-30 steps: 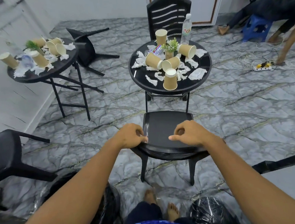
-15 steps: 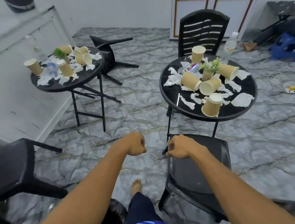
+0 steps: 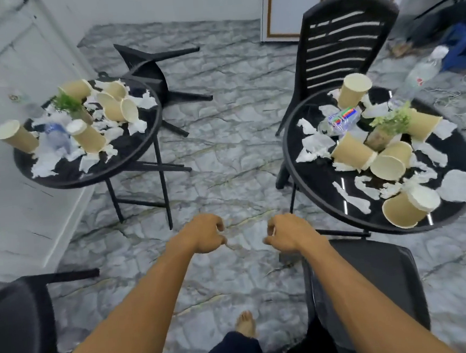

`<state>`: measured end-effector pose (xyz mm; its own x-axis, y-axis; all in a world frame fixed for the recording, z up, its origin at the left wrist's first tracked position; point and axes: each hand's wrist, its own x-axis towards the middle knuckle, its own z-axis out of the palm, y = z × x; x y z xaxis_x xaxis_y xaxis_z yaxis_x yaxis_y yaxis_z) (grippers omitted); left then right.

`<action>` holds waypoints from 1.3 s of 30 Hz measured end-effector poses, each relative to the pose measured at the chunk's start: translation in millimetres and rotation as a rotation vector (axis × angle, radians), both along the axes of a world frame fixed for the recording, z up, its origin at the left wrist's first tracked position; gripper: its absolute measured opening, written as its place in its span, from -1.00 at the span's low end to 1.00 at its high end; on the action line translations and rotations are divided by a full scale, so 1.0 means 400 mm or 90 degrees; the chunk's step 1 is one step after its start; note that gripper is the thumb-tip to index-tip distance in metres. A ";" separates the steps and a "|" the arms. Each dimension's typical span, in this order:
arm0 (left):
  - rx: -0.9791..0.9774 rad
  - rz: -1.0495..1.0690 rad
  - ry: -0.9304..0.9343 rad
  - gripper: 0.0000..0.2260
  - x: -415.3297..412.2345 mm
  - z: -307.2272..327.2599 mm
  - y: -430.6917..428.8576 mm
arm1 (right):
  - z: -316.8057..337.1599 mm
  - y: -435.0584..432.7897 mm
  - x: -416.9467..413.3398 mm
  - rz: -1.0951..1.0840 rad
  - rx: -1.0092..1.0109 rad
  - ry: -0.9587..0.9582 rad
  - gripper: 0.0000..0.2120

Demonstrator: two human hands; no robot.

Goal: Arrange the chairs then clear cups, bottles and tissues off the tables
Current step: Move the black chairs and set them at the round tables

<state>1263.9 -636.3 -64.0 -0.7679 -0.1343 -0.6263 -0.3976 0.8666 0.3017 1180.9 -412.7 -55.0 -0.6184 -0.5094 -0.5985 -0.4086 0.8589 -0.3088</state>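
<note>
Marble floor (image 3: 224,154); left hand (image 3: 203,234), right hand (image 3: 289,236) curled, empty; crushed bottle (image 3: 341,119) label colourful, unreadable.

Bright, even indoor light with only faint soft shadows on the marble floor (image 3: 224,154), thin white glare streaks on the glossy right bench (image 3: 321,177), overall soft motion blur worst on the water bottle (image 3: 421,72) and far corners, fisheye bending at edges.

Black chair (image 3: 18,327) at lower left is cut off.
</note>
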 end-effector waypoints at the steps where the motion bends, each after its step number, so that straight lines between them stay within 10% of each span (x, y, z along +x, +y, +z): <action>1: 0.004 0.009 0.007 -0.67 -0.016 0.005 -0.022 | 0.005 -0.022 -0.024 -0.002 -0.004 0.002 -0.68; 24: 0.035 0.153 0.061 -0.71 -0.749 0.083 -0.467 | 0.055 -0.575 -0.819 0.089 -0.053 -0.011 -0.74; 39: 0.050 0.011 0.106 -0.70 -1.451 0.085 -0.895 | 0.087 -0.941 -1.437 -0.049 -0.059 0.022 -0.71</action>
